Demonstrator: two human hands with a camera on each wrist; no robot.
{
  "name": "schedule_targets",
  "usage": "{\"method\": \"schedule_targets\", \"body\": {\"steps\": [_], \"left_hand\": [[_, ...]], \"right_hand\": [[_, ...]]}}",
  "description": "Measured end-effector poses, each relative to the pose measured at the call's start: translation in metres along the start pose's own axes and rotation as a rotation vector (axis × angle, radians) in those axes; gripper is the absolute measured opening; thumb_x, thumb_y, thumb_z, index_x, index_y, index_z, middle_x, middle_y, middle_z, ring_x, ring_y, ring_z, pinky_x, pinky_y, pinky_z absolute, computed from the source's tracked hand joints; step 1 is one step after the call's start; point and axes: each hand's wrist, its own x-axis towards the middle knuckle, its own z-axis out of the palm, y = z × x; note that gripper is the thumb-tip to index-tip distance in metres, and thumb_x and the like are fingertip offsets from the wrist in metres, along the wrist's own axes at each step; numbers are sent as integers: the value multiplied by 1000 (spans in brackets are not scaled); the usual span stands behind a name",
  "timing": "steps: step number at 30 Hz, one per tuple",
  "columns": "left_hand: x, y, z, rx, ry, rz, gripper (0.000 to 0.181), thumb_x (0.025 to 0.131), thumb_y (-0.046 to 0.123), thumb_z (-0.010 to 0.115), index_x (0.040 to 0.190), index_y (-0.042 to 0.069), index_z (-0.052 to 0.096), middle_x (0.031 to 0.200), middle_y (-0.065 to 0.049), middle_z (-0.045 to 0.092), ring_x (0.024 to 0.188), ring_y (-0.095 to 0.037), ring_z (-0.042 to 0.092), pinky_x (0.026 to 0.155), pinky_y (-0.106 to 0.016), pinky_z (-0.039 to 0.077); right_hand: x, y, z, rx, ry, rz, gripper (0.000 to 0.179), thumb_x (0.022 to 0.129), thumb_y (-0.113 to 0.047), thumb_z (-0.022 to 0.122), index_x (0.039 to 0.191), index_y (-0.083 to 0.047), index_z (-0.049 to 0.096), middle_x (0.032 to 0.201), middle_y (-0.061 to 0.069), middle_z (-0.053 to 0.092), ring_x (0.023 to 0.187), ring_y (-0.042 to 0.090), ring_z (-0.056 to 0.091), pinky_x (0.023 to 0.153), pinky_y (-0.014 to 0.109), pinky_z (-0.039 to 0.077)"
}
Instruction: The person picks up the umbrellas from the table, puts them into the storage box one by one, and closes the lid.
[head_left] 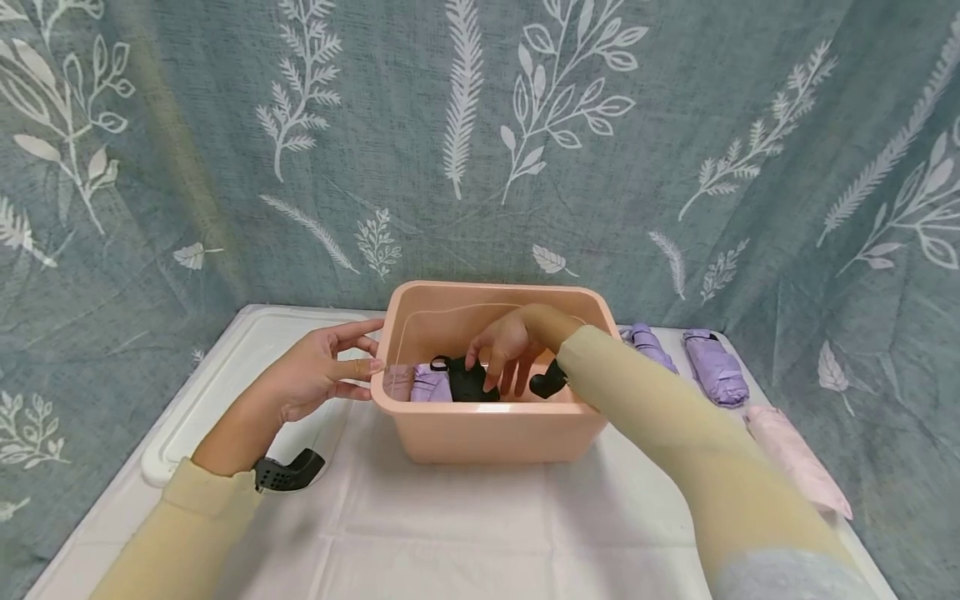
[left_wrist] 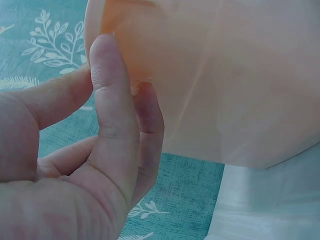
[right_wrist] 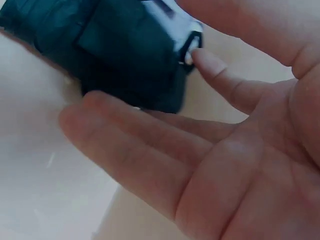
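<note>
A peach-coloured rectangular plastic bin [head_left: 495, 437] stands on a white cloth-covered table [head_left: 442, 533], and inside it, near the middle, lies a black folded fabric bundle [head_left: 468, 382] with a small loop at its upper left. The right hand [head_left: 513, 350] reaches down into the bin, its fingers extended and a little apart, with fingertips at the black bundle; the right wrist view shows the palm side and straight fingers overlapping the bundle's edge, one fingertip by the loop, with nothing gripped. The left hand [head_left: 324, 367] is outside the bin at its left end, fingers spread, with the thumb and forefinger tips touching the rim. To the left of the black bundle, within the bin, sit a light purple folded fabric bundle [head_left: 431, 385] and, against the left wall, a brownish-pink bundle [head_left: 399, 382]. A white rectangular lid-like panel [head_left: 232, 375] lies flat on the table's left side, partly behind the left forearm. Beyond the right end of the bin are two purple rolled fabric bundles [head_left: 716, 367] and, nearer the person, a pale pink rolled bundle [head_left: 798, 458]. A blue-green curtain with white leaf patterns [head_left: 420, 158] hangs behind everything.
</note>
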Motion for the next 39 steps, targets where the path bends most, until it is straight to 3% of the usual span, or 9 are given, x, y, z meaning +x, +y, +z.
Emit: {"method": "schedule_targets", "body": {"steps": [5,14,20,26,29,33,36,39], "left_hand": [[-1,-1,0,12,0,-4,79,95,6,73,162,12,32,120,-8,51,86,-15,72,76,-33,65],[-3,-3,-2,9,4,-6,79,96,7,72,162,13,31,120,-8,51,85,-15,71,75,-33,65],[-2,-2,0,1,-2,-2,79,96,8,72,163,13,30,121,-7,51,85,-14,71,75,-31,65],[-1,-1,1,9,3,-1,80,96,9,72,163,13,29,122,-8,50,86,-14,71,76,-32,65],[-2,-3,0,16,7,-8,81,95,10,73,163,13,28,123,-8,49,86,-14,71,76,-33,65],[-3,-4,-2,28,11,0,81,96,10,73,163,13,29,124,-9,49,86,-14,71,77,-33,65],[-4,-4,-1,30,9,11,80,96,10,72,163,12,29,124,-9,49,88,-13,71,78,-34,65],[-4,-4,0,24,3,24,79,96,10,72,163,11,29,123,-9,50,89,-13,71,78,-34,65]], "right_hand": [[-21,8,-4,-11,54,-63,74,95,-12,71,158,-11,31,157,18,42,134,42,56,106,47,55],[-64,22,-1,61,198,-243,73,98,-19,71,159,-13,32,157,17,42,130,26,60,109,45,53],[-88,37,10,72,359,-384,72,97,-20,72,159,-12,35,162,17,38,142,30,50,108,42,54],[-114,59,19,71,543,-454,70,96,-24,74,156,-10,40,159,18,42,143,37,48,110,44,52],[-121,74,22,134,611,-489,65,98,-22,71,154,-7,42,158,20,42,138,37,53,110,45,52],[-128,96,28,302,698,-555,59,101,-17,67,152,-3,42,158,25,37,131,32,59,108,48,52],[-133,113,35,425,798,-614,55,102,-17,64,151,0,43,154,25,38,123,24,64,105,45,55],[-137,128,44,517,914,-656,46,103,-19,64,143,-1,50,143,17,48,117,19,65,100,35,59]]}}
